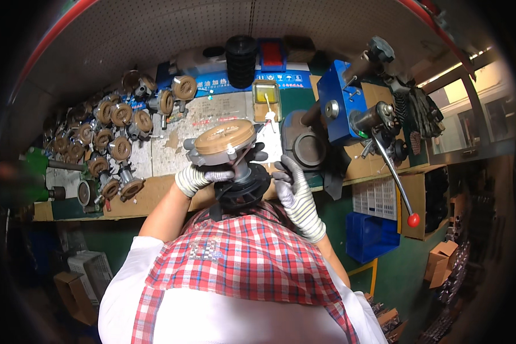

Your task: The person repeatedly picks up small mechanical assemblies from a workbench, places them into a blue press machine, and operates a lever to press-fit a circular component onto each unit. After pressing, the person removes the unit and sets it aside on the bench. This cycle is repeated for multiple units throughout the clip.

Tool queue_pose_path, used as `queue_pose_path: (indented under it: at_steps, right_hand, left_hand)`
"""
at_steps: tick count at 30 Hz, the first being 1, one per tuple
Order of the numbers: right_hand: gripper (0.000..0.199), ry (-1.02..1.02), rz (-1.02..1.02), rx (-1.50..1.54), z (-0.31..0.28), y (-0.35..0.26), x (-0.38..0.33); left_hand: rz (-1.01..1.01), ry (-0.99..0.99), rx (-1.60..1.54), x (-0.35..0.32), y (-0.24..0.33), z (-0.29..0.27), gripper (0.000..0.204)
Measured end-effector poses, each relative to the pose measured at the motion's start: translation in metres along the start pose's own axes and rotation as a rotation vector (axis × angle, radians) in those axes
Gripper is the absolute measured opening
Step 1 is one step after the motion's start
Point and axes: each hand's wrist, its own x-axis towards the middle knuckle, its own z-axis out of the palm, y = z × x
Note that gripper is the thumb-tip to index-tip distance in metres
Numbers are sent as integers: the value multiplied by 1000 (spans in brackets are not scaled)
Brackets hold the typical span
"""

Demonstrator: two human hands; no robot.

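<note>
My left hand point(199, 179), in a striped glove with dark fingertips, is closed around a grey metal blower-like unit point(242, 169) in front of my apron. A wide brown ribbed disc point(223, 136) tops the unit, and a black finned wheel point(247, 192) forms its lower end. The unit tilts slightly. To its right is my gloved right hand point(297, 198), fingers stretched and apart, close to the black wheel. Whether those fingertips touch it I cannot tell.
Several similar brown-disc units point(120, 116) crowd the bench's left side. A blue press point(343, 103) with a red-knobbed lever point(395, 178) stands right, beside a dark round fixture point(307, 148). Behind are a yellow-filled tray point(266, 93) with a brush, a black stack point(241, 63) and a red bin point(273, 54).
</note>
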Motion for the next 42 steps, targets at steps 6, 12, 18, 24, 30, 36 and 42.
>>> queue_pose_path:
  at_steps: [6, 12, 18, 24, 30, 36, 42]
  right_hand:
    - [97, -115, -103, -111, 13, -12, 6]
    - [73, 46, 51, 65, 7, 13, 6]
    - [65, 125, 28, 115, 1, 22, 8]
    - [73, 96, 10, 102, 5, 18, 4]
    - [83, -153, -250, -319, 4, -10, -5]
    - [86, 20, -186, -177, -13, 31, -18]
    - [78, 383, 1, -172, -97, 48, -56]
  left_hand:
    - [-55, -1, -69, 6, 20, 20, 78]
    - [10, -197, -299, 14, 34, 25, 78]
    - [56, -219, -206, 16, 36, 21, 77]
    - [15, -193, -288, 17, 19, 13, 84]
    - [-122, -72, -73, 7, 14, 11, 75]
    - [-215, -260, -625, 37, -6, 85, 81]
    - [-459, -378, -311, 68, -75, 163, 82]
